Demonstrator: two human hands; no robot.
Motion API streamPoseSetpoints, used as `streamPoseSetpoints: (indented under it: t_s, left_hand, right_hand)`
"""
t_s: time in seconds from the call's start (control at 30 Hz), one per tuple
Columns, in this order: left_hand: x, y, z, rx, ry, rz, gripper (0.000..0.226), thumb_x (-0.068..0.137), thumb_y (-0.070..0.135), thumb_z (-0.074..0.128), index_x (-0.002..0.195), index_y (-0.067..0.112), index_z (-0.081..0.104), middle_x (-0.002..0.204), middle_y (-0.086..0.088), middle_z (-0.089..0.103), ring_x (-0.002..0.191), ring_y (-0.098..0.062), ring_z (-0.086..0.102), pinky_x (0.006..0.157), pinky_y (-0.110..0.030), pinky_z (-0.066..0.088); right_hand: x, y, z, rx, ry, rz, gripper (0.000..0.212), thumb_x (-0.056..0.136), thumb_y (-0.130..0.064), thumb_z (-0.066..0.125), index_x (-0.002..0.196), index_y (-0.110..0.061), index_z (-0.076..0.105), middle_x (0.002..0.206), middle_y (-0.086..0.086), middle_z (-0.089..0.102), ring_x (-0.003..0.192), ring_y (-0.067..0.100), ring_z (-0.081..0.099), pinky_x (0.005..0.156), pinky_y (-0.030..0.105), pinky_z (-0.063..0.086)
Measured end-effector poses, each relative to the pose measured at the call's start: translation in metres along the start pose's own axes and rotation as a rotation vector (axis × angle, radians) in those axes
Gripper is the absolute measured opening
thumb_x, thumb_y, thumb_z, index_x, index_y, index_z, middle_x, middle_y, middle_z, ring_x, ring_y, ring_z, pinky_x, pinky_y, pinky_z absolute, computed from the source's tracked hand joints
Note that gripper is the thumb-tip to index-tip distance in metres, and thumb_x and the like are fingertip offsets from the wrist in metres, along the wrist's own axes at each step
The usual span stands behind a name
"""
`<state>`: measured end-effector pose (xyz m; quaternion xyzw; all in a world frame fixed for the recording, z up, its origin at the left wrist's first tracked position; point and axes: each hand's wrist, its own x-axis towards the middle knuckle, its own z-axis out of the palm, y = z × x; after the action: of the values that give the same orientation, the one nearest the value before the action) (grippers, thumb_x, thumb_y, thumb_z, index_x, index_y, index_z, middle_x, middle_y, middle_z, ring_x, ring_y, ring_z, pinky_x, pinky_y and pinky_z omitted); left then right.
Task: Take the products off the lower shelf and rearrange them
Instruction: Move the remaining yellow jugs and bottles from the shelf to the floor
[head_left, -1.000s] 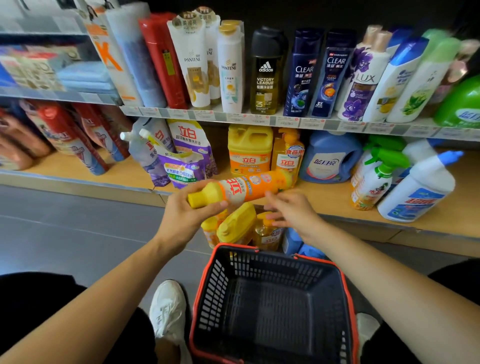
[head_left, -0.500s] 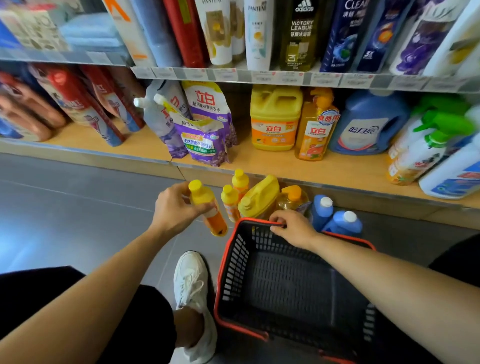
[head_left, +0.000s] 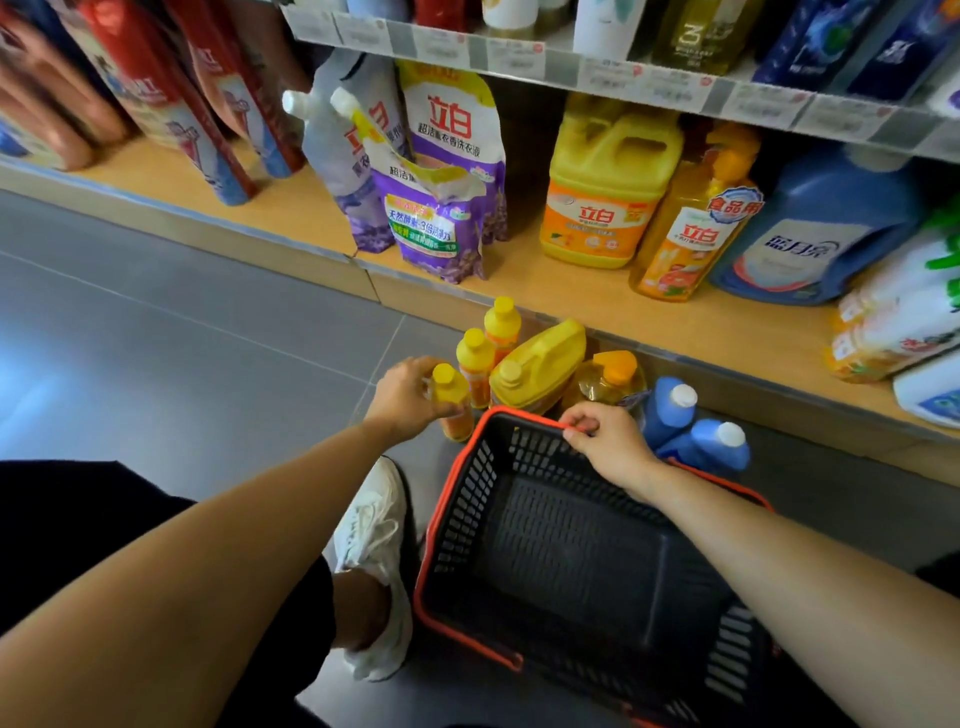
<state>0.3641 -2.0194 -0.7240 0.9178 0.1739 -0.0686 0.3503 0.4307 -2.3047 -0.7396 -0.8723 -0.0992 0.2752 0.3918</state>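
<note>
My left hand (head_left: 402, 397) grips a small yellow-capped orange bottle (head_left: 451, 402), standing upright on the grey floor beside two like bottles (head_left: 475, 364). A yellow jug (head_left: 540, 364), an amber pump bottle (head_left: 608, 376) and two blue bottles (head_left: 696, 431) also stand on the floor below the lower shelf (head_left: 571, 306). My right hand (head_left: 605, 436) curls over the far red rim of the black basket (head_left: 545, 545), which has nothing in it. Purple refill pouches (head_left: 441, 208), a yellow jug (head_left: 605, 192), an orange pump bottle (head_left: 685, 228) and a blue jug (head_left: 810, 239) stay on the shelf.
Red and blue packs (head_left: 171, 104) lean on the lower shelf at the left. White spray bottles (head_left: 898, 312) lie at its right end. The upper shelf edge carries price tags (head_left: 519, 57). My white shoe (head_left: 374, 545) rests left of the basket.
My left hand carried the orange bottle from in front of the shelf down to the floor and stood it upright. My right hand moved onto the basket rim. The view tilted downward.
</note>
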Motion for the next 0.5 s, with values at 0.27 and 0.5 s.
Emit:
streamPoseSetpoints:
  t_s: [0.27,0.5]
  left_hand:
    - [-0.005,0.004,0.004,-0.087,0.029,-0.049,0.069,0.075,0.042,0.084,0.138,0.028,0.058,0.132,0.001,0.064,0.118,-0.019,0.061,0.098,-0.042,0.053]
    - [0.025,0.052,-0.007,0.085,0.123,0.236,0.076,0.083,0.057,0.061,0.149,0.022,0.047,0.148,-0.002,0.052,0.135,-0.022,0.048,0.108,-0.039,0.042]
  right_hand:
    - [-0.003,-0.007,-0.003,0.040,-0.017,0.034,0.021,0.091,-0.009,0.068,0.085,-0.029,0.067,0.071,-0.012,0.065,0.064,-0.010,0.060,0.060,0.016,0.039]
    - [-0.003,-0.029,-0.025,-0.042,-0.059,-0.038,0.011,0.092,-0.020,0.070,0.090,-0.031,0.069,0.088,-0.015,0.068,0.084,0.000,0.061,0.075,0.022,0.049]
